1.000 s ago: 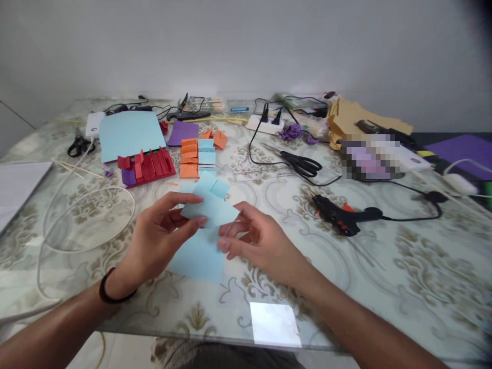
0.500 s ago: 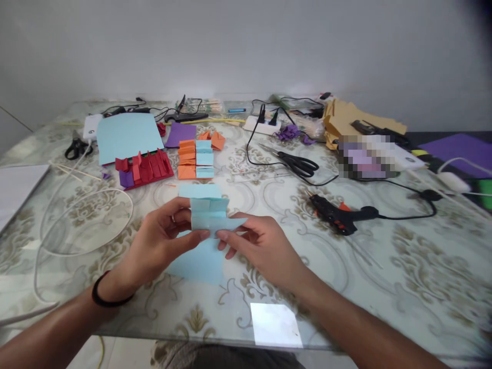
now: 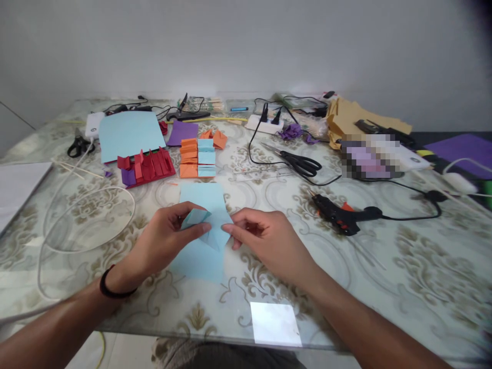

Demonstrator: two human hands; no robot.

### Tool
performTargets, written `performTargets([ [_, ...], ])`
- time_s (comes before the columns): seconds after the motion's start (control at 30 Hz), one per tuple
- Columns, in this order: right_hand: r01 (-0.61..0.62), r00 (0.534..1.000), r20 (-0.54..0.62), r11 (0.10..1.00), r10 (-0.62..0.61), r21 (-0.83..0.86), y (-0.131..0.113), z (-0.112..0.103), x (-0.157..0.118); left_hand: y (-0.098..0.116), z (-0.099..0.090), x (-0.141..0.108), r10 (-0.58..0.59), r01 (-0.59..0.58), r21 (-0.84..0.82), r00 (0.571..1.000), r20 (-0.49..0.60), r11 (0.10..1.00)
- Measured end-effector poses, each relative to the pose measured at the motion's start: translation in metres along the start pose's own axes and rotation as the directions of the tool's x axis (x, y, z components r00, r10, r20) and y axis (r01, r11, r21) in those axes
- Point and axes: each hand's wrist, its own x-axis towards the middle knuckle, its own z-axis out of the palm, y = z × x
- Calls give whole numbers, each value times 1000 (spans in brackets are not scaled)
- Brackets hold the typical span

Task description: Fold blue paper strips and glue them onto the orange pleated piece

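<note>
My left hand (image 3: 179, 228) pinches a folded light blue paper (image 3: 195, 218) between thumb and fingers; its pleats are tilted and partly hidden by the fingers. Close on the right, my right hand (image 3: 255, 230) has thumb and fingertips closed at the paper's right-hand side. Both hands are above a flat light blue sheet (image 3: 202, 264) lying on the table. Beyond it sits a pleated orange and blue paper piece (image 3: 198, 158). A red and purple folded paper piece (image 3: 146, 168) lies to its left.
A black glue gun (image 3: 342, 212) rests on the right, its cord running rightward. Black-handled scissors (image 3: 298, 161) lie behind it, near a white power strip (image 3: 265, 124). A white cable (image 3: 132, 205) loops on the left. A large blue sheet (image 3: 130, 134) is at the back left.
The folded blue paper has tipped and turned in my left hand, so its broad pleated face no longer shows. More of the flat sheet beneath is visible. The view has shifted slightly.
</note>
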Motion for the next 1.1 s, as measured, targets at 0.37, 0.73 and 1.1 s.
performTargets([
  [0.37, 81, 992, -104, 985, -65, 154, -1, 1, -1, 3, 1, 1, 34, -33, -23, 997, 64, 999],
  [0.73, 144, 990, -41, 953, -138, 265, -4, -3, -2, 2, -3, -6, 258, -258, 10, 966, -13, 966],
  [1.1, 83, 995, -74, 976, -69, 200, -3, 1, -2, 6, -2, -9, 350, -344, 256, 936, 20, 904],
])
